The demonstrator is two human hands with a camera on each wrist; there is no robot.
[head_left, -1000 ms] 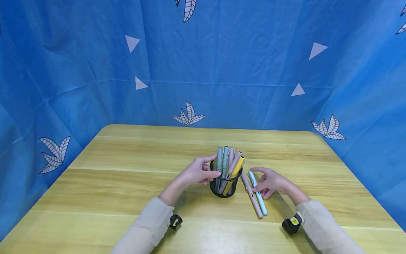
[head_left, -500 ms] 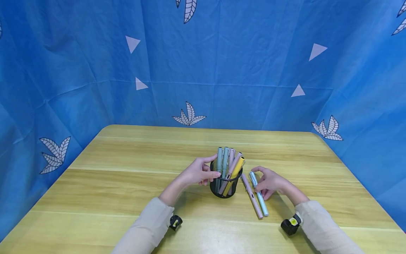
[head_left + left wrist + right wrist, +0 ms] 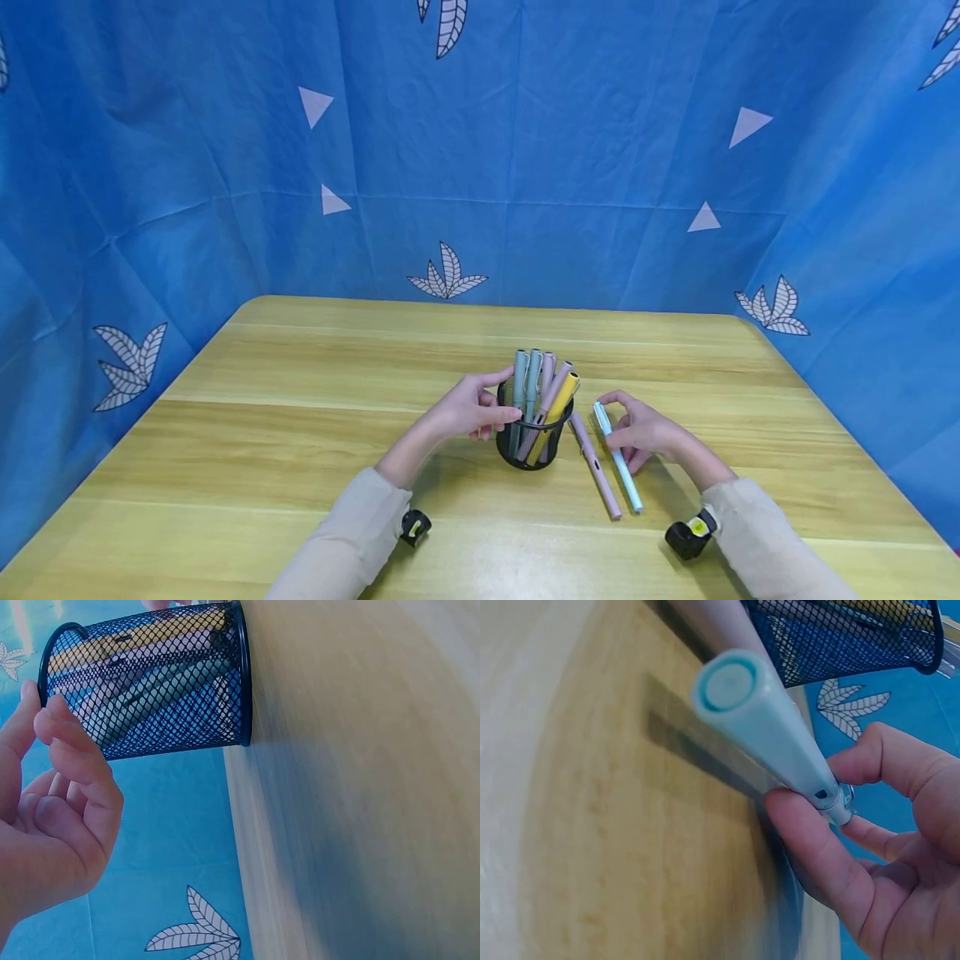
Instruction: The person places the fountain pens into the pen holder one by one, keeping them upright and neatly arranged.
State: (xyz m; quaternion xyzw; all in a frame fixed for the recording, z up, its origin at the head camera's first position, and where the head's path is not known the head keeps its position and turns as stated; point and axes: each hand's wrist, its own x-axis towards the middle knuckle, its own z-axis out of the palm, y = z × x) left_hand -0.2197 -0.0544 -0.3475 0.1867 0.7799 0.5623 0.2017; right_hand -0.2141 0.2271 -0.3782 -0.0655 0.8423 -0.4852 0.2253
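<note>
A black mesh pen holder [image 3: 531, 457] stands upright on the table, with grey-green, lilac and yellow pens [image 3: 564, 395] in it. My left hand [image 3: 480, 408] holds its rim on the left side, thumb in front and index finger behind; the left wrist view shows the fingertips at the wire rim [image 3: 42, 682]. In my right hand [image 3: 641, 429] a light blue pen [image 3: 624, 475] is pinched between thumb and fingers. The right wrist view shows that pen [image 3: 780, 735] from its end, raised off the wood above its shadow. A lilac pen [image 3: 597, 471] lies between pen holder and right hand.
The wooden table [image 3: 300, 358] reaches back to a blue patterned curtain [image 3: 510, 150]. Black wrist cameras [image 3: 415, 526] sit at both sleeves, close above the tabletop.
My right hand has lifted the light blue pen slightly and shifted it right, widening its gap from the lilac pen. The left hand and pen holder have stayed in place.
</note>
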